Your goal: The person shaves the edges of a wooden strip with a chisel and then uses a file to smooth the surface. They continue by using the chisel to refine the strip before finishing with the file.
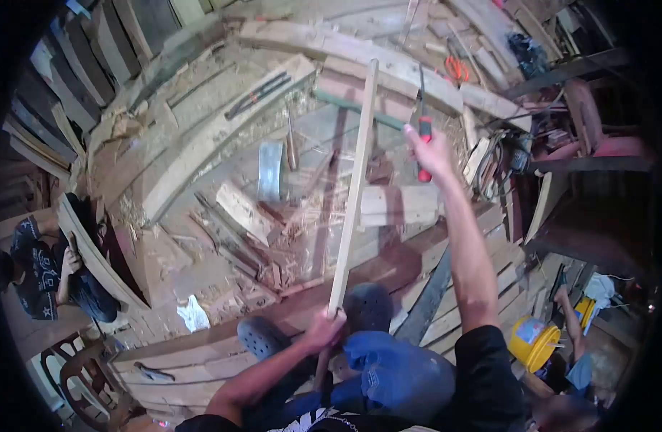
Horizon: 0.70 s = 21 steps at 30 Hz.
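Note:
My left hand (323,329) is wrapped round the lower end of a long, narrow wooden strip (356,187), which points up and away from me. On the right, my right hand (430,153) grips a tool with a red and black handle (424,173), its thin dark shaft pointing away. The strip and the tool are apart. Beyond them lies a curved timber beam (302,37). A green-edged piece of wood (359,108) lies behind the strip.
Wood offcuts (244,212), a metal plate (270,171) and shavings cover the floor. Orange cord (457,69) lies at upper right. One person (71,261) sits at left by a curved board; another person's arm (572,317) shows near a yellow bucket (534,344).

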Each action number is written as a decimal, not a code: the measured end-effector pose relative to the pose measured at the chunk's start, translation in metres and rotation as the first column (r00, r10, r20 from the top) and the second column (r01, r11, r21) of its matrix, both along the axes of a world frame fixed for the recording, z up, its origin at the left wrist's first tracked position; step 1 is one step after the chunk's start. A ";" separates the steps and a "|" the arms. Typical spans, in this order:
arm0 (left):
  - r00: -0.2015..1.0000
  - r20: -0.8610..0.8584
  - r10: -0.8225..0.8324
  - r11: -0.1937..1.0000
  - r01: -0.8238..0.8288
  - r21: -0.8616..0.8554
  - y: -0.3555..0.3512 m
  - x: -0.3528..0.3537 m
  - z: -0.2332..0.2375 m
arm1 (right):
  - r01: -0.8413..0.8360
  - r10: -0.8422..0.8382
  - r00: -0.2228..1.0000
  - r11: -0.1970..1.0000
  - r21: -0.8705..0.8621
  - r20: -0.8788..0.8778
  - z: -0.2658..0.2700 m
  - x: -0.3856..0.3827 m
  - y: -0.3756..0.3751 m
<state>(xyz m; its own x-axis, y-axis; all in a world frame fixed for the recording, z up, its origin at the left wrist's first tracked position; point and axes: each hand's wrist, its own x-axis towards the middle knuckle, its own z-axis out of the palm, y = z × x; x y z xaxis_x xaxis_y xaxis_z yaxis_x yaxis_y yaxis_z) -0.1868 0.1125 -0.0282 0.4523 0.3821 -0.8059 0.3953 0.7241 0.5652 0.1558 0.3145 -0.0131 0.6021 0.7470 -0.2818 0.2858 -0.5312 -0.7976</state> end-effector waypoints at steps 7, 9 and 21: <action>0.980 0.196 -0.038 0.989 0.009 0.147 -0.023 -0.006 -0.010 | 0.054 0.279 0.823 0.829 0.557 -0.495 0.096 -0.052 0.012; 0.964 0.244 -0.103 0.976 0.051 0.211 -0.033 -0.012 -0.024 | 0.123 0.325 0.779 0.760 0.638 -0.537 0.131 -0.063 0.012; 0.920 0.162 -0.356 0.343 -0.033 0.939 0.152 -0.006 0.225 | -0.152 0.695 0.694 0.400 0.904 -0.190 0.345 -0.135 -0.031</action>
